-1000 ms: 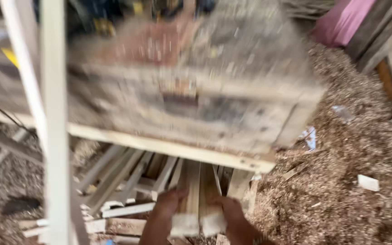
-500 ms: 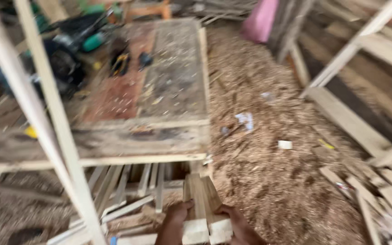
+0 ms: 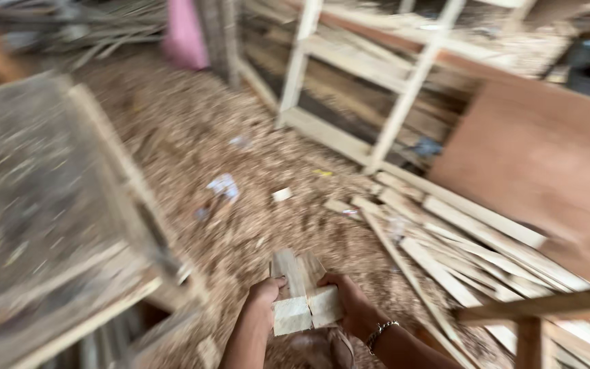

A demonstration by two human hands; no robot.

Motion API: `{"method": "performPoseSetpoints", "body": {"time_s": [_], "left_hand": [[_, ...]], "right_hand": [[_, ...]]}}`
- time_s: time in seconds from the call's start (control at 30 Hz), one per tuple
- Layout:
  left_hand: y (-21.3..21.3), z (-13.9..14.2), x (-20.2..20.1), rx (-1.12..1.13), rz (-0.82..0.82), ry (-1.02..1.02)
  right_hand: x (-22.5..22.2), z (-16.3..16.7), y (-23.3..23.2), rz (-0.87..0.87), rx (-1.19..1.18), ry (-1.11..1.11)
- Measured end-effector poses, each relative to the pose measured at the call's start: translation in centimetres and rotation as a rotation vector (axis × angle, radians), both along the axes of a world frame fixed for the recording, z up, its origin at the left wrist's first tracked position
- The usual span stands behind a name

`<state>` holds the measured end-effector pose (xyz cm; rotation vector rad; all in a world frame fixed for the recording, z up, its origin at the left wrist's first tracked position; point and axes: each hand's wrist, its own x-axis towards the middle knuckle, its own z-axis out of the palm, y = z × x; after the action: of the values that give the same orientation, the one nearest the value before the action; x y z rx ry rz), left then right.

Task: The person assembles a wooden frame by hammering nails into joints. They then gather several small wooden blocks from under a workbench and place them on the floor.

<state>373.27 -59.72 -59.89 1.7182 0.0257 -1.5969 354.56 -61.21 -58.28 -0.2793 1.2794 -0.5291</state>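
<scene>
Head view — downward, close over hands (image 3: 308, 307)

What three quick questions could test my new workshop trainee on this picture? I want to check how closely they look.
1. True or false: both hands grip the short wooden blocks from opposite sides.
2. Which wrist bears a metal bracelet?
3. What covers the floor? A) water B) wood shavings C) tiles

Key:
1. True: the left hand and right hand clasp the bundle between them.
2. The right.
3. B. Loose slats lie on the shavings to the right, before a leaning brown board.
</scene>
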Motion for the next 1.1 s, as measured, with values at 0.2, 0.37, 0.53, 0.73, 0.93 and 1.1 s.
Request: {"method": "performPoseSetpoints", "body": {"time_s": [0.2,0.37,0.53,0.73,0.93,1.1], "left_hand": [[-8.7,7.4,-10.2,-0.061,-0.241,0.093],[-16.5,12.8,-19.2,-0.118,-0.489,0.162],[-24.2,16.8,-29.2,-0.328,-0.642,0.221],[-32.0,23.4,-41.3,-0.237,-0.822,0.227],[-37.5,28.4,-53.8,-0.398,-1.003,0.2],[-39.9,31.8,-64.8,-0.441,-1.178,0.234]], "right_hand": [[-8.8,6.0,-4.7,-0.23,-0.038,0.071],[-16.6,10.6,-9.8,-0.404,-0.092,-0.052],[-25.2,16.5,-15.1,-0.544,-0.09,-0.048],[-35.3,24.3,-20.7,-0.682,-0.23,0.033],[-44.5,29.8,-22.8,-0.949,-0.269,0.086],[-51.6,34.2,-23.6,-1.138,-0.31,0.134]]}}
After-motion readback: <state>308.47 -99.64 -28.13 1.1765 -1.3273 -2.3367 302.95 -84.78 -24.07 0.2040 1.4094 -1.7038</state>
